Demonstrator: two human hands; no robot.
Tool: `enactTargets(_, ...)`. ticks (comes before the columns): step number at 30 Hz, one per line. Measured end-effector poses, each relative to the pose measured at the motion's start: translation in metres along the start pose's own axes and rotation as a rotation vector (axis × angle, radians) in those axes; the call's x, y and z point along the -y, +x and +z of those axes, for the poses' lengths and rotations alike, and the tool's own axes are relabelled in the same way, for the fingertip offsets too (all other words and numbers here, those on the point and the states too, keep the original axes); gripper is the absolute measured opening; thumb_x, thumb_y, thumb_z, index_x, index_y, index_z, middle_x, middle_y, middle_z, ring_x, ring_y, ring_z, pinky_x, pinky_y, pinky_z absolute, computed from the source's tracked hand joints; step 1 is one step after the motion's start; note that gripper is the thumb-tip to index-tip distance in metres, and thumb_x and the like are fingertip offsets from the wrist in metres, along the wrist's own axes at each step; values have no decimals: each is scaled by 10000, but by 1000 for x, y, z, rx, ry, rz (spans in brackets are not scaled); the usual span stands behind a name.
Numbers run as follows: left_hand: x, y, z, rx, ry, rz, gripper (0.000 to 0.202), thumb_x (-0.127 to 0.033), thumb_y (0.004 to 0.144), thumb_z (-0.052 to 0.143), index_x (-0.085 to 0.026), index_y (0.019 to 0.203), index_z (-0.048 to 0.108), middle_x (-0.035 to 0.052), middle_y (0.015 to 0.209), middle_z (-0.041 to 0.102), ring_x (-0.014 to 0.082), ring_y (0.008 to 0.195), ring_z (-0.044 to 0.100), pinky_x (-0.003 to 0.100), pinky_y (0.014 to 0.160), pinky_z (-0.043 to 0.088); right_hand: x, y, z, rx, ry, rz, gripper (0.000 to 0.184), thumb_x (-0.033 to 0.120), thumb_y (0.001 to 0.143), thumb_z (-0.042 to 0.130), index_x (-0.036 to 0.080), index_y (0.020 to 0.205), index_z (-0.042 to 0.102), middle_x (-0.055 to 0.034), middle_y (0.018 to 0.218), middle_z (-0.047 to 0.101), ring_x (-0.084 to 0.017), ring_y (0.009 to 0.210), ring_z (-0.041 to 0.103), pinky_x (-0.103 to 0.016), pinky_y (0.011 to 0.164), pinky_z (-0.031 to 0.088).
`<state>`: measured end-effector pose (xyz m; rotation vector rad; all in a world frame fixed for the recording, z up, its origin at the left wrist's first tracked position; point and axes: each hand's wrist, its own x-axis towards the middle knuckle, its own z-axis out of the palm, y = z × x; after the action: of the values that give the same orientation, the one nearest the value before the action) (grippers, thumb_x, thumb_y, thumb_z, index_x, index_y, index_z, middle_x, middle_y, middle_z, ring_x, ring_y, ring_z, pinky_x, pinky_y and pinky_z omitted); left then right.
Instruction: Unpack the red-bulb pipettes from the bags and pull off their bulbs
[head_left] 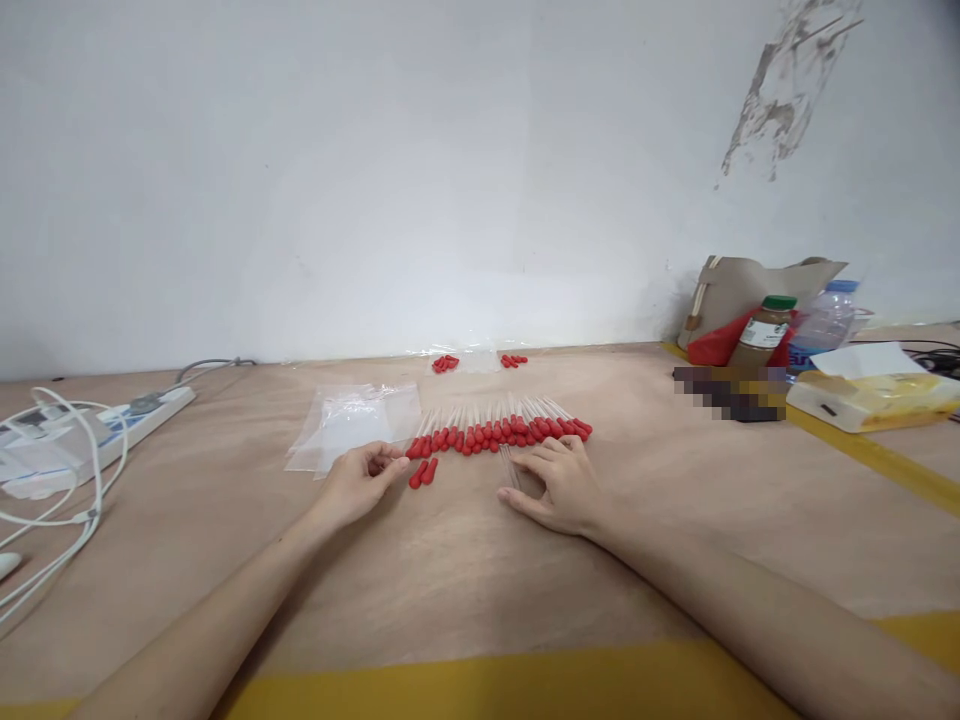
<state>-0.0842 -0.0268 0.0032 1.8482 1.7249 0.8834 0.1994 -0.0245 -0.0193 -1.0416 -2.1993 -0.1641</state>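
Observation:
A row of glass droppers with red rubber bulbs (pixel 487 433) lies side by side on the table, tubes pointing to the wall. At the row's left end is my left hand (pixel 367 480), its thumb and fingers half bent, the tips close to the end bulb; no grip on it shows. Two loose red bulbs (pixel 423 473) lie just right of that thumb. My right hand (pixel 559 485) rests below the row with thumb and fingers apart. Thin clear glass tubes (pixel 507 462) lie beside its fingertips, partly hidden by them.
Clear plastic bags (pixel 352 425) lie left of the row. By the wall, more red bulbs (pixel 445 364) sit on clear plastic. A power strip (pixel 142 425) with white cables is far left. At right stand a bag (pixel 750 285), a brown bottle (pixel 761 335) and a tissue pack (pixel 874 395).

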Motion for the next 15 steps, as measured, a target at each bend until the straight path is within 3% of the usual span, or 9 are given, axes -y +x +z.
enactTargets(3,-6,9,-7,-78,251,65,348,-516,728,505,-199,814,620,7,688,622,154,601,536,242,547,371,-2,0,1,-12,39,38,290,449,809,492,200,872,626,-31,779,667,-151,728,525,-340,766,264)
enactTargets(6,-13,23,-12,-58,383,83,340,-522,714,507,-207,768,622,16,774,630,167,651,548,242,561,368,-6,1,3,-20,75,74,254,389,851,452,209,845,631,-20,754,668,-142,710,529,-329,757,273)
enactTargets(11,-15,38,-8,41,416,28,399,-588,631,560,-216,762,613,17,811,624,181,664,571,240,548,368,-12,1,5,6,90,101,265,346,878,412,226,799,636,0,738,669,-137,697,526,-321,735,277)
enactTargets(15,-13,37,-3,-16,401,27,362,-554,669,537,-203,714,613,28,792,632,199,720,574,252,579,377,-12,2,4,14,104,130,292,343,886,398,225,759,633,9,721,664,-136,699,523,-324,741,283)
